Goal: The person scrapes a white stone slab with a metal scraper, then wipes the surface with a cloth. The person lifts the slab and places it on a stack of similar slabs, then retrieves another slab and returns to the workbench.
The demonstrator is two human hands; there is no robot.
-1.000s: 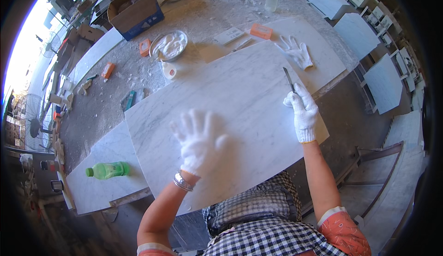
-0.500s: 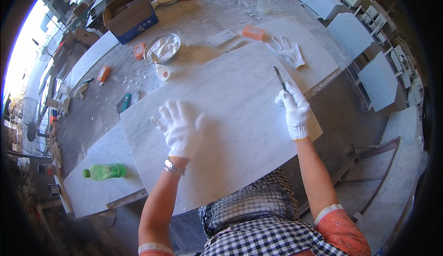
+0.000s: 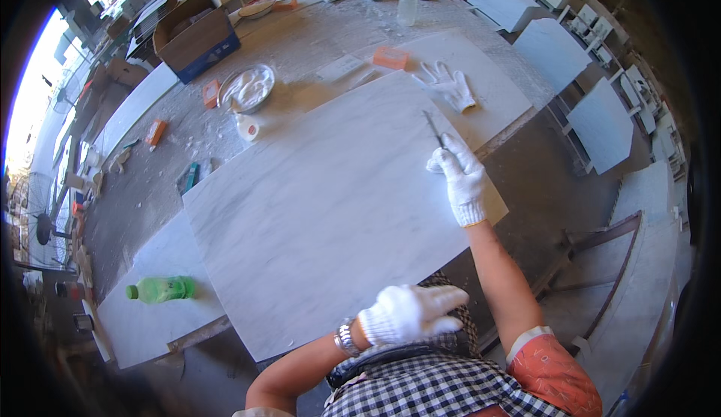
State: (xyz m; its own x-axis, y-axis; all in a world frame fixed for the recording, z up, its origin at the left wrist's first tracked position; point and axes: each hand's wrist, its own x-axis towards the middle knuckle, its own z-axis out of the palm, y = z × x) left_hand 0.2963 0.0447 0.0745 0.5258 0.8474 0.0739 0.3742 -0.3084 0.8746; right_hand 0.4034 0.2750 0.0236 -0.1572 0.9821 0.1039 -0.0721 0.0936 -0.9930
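Note:
A large white marble slab [image 3: 323, 206] with grey veins lies flat before me. My right hand [image 3: 462, 180], in a white knit glove, is closed around a narrow-bladed knife [image 3: 433, 128] over the slab's right edge. The blade points away from me and is a little blurred. My left hand [image 3: 413, 314], also gloved, hovers at the slab's near edge, in front of my checkered apron [image 3: 428, 379]. Its fingers stretch to the right with the thumb apart, and nothing shows in them. A loose white glove [image 3: 449, 86] lies on another slab beyond the right hand.
Past the slab's far edge are a bowl of white paste [image 3: 248, 89], a tape roll [image 3: 248, 128], an orange block [image 3: 390, 58] and a clear bottle [image 3: 408, 2]. A green bottle [image 3: 161, 289] lies at left. An open cardboard box [image 3: 197, 37] stands far left.
My left hand has left its spread position above the slab and come down and right to the near edge. The right hand still holds the knife. The whole view has shifted slightly.

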